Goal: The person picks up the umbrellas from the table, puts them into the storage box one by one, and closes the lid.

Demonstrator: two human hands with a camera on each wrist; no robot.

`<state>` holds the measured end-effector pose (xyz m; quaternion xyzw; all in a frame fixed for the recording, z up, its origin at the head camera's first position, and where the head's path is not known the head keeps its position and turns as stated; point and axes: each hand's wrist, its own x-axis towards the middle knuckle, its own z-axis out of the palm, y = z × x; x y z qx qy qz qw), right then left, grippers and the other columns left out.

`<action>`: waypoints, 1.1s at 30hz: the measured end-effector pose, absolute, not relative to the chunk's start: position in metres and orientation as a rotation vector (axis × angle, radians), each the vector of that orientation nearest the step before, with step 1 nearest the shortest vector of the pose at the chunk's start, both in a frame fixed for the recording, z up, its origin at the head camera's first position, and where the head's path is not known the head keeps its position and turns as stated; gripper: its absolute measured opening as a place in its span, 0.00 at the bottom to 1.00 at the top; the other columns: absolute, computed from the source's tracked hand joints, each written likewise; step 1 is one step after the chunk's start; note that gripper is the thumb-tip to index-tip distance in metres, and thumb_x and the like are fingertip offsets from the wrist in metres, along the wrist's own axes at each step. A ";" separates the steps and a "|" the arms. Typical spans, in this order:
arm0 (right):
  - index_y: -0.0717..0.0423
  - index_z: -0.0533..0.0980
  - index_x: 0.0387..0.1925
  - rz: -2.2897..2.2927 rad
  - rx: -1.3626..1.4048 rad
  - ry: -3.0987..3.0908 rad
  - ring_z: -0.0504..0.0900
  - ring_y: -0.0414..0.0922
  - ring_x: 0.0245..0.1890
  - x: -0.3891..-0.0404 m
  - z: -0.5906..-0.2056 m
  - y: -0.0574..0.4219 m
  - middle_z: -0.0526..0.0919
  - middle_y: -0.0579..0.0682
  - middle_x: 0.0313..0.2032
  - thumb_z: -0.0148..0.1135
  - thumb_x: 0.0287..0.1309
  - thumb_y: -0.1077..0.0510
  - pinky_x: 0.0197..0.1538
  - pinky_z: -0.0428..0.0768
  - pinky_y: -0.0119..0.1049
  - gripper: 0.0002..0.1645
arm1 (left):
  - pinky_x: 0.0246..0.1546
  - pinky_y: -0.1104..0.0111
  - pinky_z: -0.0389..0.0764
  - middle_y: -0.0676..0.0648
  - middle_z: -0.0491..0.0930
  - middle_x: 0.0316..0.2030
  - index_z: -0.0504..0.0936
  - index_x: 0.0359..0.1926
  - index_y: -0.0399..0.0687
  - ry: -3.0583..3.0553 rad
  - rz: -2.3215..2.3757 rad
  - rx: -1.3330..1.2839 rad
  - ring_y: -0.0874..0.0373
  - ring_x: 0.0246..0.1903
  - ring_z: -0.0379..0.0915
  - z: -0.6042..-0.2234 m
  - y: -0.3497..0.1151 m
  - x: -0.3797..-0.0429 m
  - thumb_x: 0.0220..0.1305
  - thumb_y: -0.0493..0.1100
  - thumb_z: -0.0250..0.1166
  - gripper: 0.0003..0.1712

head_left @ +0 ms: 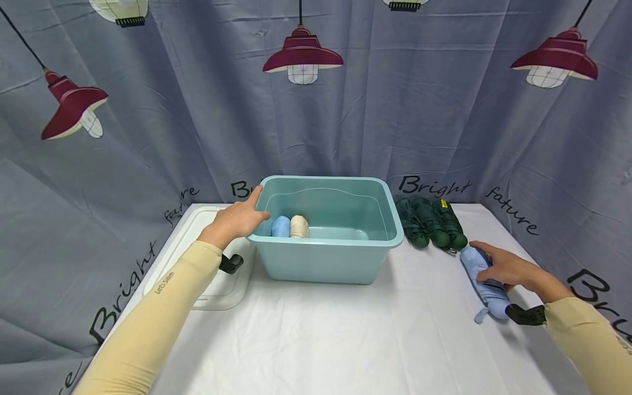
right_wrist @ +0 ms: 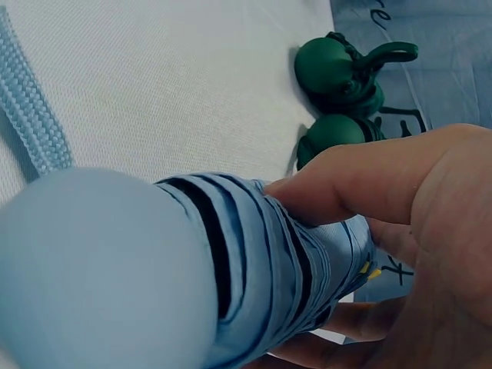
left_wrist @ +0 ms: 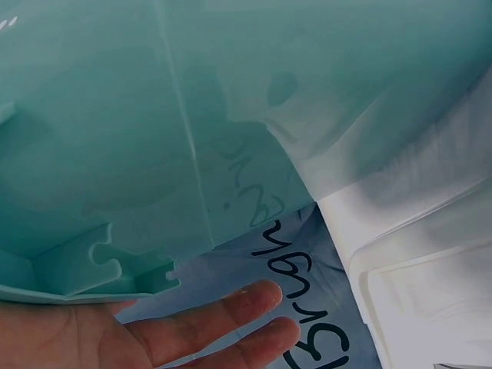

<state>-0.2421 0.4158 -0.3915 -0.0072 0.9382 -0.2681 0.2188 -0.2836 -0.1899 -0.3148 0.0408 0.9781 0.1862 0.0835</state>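
Observation:
My right hand (head_left: 511,269) grips a light blue folded umbrella (head_left: 486,282), with the thumb on one side and fingers around the other. Its rounded handle end and braided strap (right_wrist: 34,100) show large in the right wrist view. Whether the umbrella touches the table I cannot tell. At the left rim of a teal plastic bin (head_left: 321,263), my left hand (head_left: 237,219) rests with its fingers extended. Two of those fingers (left_wrist: 231,311) stretch out past the rim in the left wrist view. Inside the bin, a blue rounded item (head_left: 281,226) and a cream one (head_left: 299,226) stand side by side.
Several dark green folded umbrellas (head_left: 430,222) lie in a row right of the bin. A white lid (head_left: 217,296) lies on the white-covered table (head_left: 345,340) at the left, partly under my left arm. Behind hangs a grey-blue curtain (head_left: 345,131) printed with lamps and lettering.

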 end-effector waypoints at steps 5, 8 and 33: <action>0.66 0.38 0.77 -0.754 -0.032 2.604 0.72 0.69 0.50 -0.241 -0.392 0.417 0.40 0.86 0.66 0.66 0.59 0.58 0.36 0.84 0.53 0.59 | 0.57 0.40 0.70 0.34 0.63 0.73 0.30 0.81 0.66 2.917 0.557 0.122 0.37 0.63 0.71 -0.315 -0.189 -0.284 0.69 0.63 0.50 0.51; 0.67 0.38 0.77 -0.761 -0.035 2.612 0.72 0.68 0.50 -0.240 -0.394 0.418 0.42 0.86 0.66 0.66 0.59 0.58 0.35 0.84 0.52 0.58 | 0.57 0.40 0.70 0.34 0.64 0.72 0.30 0.81 0.66 2.916 0.551 0.124 0.36 0.63 0.71 -0.316 -0.189 -0.285 0.69 0.63 0.50 0.51; 0.63 0.38 0.78 -0.936 -0.174 2.638 0.75 0.65 0.50 -0.237 -0.365 0.404 0.54 0.82 0.62 0.69 0.60 0.57 0.39 0.84 0.50 0.60 | 0.52 0.44 0.73 0.35 0.66 0.72 0.29 0.81 0.67 2.915 0.536 0.119 0.39 0.58 0.75 -0.315 -0.189 -0.286 0.69 0.63 0.49 0.50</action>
